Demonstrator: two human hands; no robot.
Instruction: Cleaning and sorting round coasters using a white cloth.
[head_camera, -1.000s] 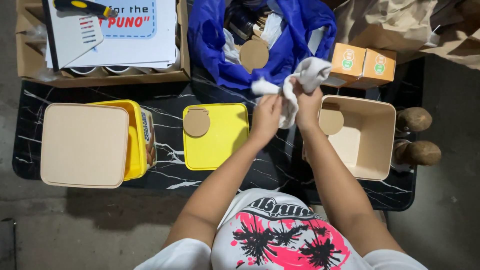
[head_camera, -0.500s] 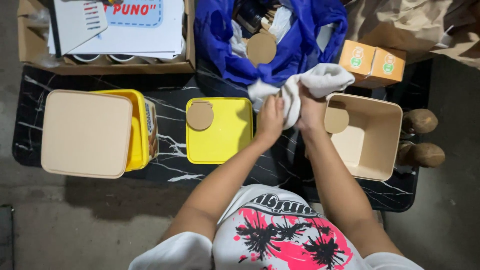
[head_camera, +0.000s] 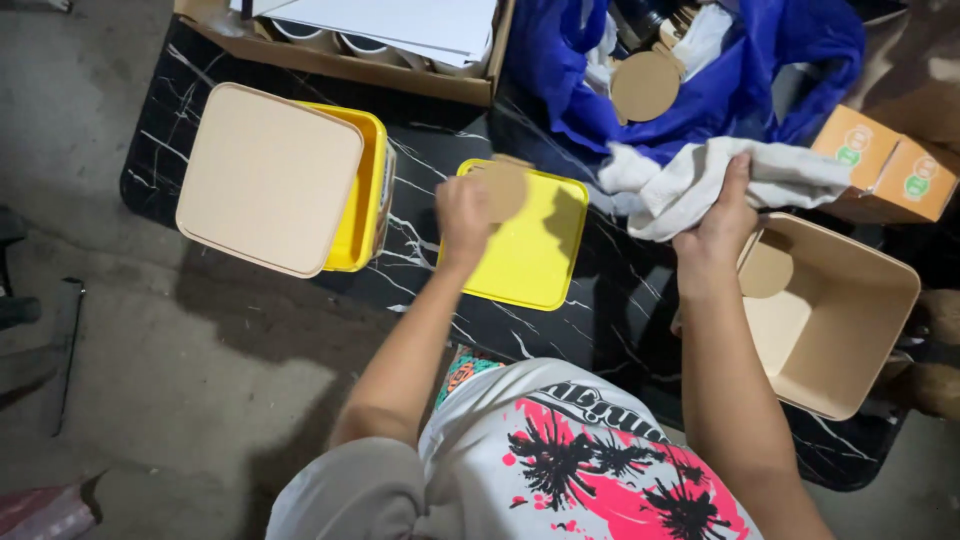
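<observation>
Right hand (head_camera: 722, 222) clamped on white cloth (head_camera: 700, 180), soft, limp, light | left hand (head_camera: 462, 215) pinching brown disc (head_camera: 503, 190), thin, stiff; edge grip over yellow lid (head_camera: 530, 250)

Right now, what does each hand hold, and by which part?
Right hand grips the white cloth at its middle. Left hand touches the round brown disc's edge; hold unclear.
</observation>
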